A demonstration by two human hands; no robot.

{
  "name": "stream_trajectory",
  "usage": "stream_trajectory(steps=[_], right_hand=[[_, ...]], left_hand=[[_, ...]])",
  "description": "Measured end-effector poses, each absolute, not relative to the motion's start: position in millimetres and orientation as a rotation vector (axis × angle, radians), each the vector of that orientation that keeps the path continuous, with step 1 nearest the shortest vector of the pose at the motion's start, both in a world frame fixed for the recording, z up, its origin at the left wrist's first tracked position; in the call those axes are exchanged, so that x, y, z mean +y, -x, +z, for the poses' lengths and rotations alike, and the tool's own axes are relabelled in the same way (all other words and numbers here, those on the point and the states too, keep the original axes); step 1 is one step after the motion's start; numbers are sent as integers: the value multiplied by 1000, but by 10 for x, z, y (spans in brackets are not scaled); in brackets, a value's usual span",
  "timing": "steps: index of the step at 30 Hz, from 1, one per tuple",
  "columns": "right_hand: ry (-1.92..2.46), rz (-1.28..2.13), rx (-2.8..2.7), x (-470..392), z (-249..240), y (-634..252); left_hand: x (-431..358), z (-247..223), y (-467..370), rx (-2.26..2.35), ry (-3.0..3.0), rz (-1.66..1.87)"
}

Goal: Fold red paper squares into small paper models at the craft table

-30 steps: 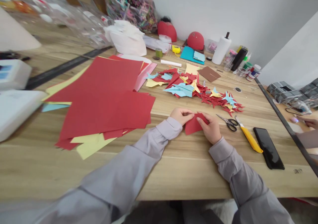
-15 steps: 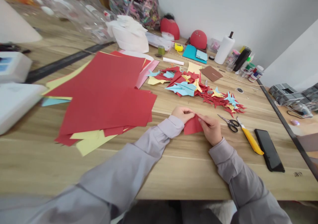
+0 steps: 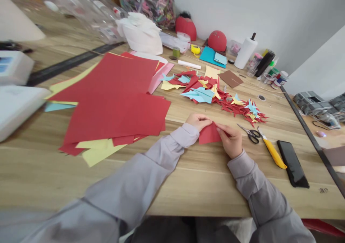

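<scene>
A small piece of red paper [image 3: 209,134] is between my hands, its upper edge pinched at a corner or fold. My left hand [image 3: 198,121] grips it from the left, fingers closed at the top edge. From the right, my right hand [image 3: 230,139] pinches the same paper with thumb and forefinger. Fingers partly hide the top of the paper. Just beyond lies a pile of folded paper planes and stars [image 3: 205,88] in red, blue and yellow. To the left spreads a stack of large red sheets [image 3: 115,103], with yellow sheets beneath.
Right of my right hand lie black scissors [image 3: 253,137], a yellow utility knife [image 3: 273,153] and a black phone [image 3: 293,164]. A brown paper piece [image 3: 230,79], a white bottle [image 3: 245,52] and red domed objects [image 3: 217,41] stand farther back. White tissues [image 3: 141,34] are at back left.
Both hands stay pinching the red paper in nearly the same spot, with a little more of its face showing. The whole view has shifted slightly.
</scene>
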State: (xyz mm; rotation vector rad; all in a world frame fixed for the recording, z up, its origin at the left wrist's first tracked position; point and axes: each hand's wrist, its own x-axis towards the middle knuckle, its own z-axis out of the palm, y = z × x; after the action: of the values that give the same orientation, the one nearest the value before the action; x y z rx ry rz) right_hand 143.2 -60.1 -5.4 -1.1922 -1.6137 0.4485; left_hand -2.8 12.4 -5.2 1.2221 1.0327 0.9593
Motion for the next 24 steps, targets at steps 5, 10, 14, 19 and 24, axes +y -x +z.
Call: stream_trajectory(steps=[5, 10, 14, 19, 24], right_hand=[[1143, 494, -1644, -586, -72, -1443], [1149, 509, -1635, -581, -81, -1446], [1147, 540, -1593, -580, -81, -1441], [1143, 555, -1576, -598, -57, -1434], [1179, 777, -1471, -615, -23, -1454]], left_hand=[[118, -24, 31, 1032, -1184, 964], [121, 3, 39, 1016, -1134, 942], [127, -6, 38, 945, -1101, 928], [115, -51, 41, 882, -1227, 907], [113, -86, 54, 914, -1339, 952]])
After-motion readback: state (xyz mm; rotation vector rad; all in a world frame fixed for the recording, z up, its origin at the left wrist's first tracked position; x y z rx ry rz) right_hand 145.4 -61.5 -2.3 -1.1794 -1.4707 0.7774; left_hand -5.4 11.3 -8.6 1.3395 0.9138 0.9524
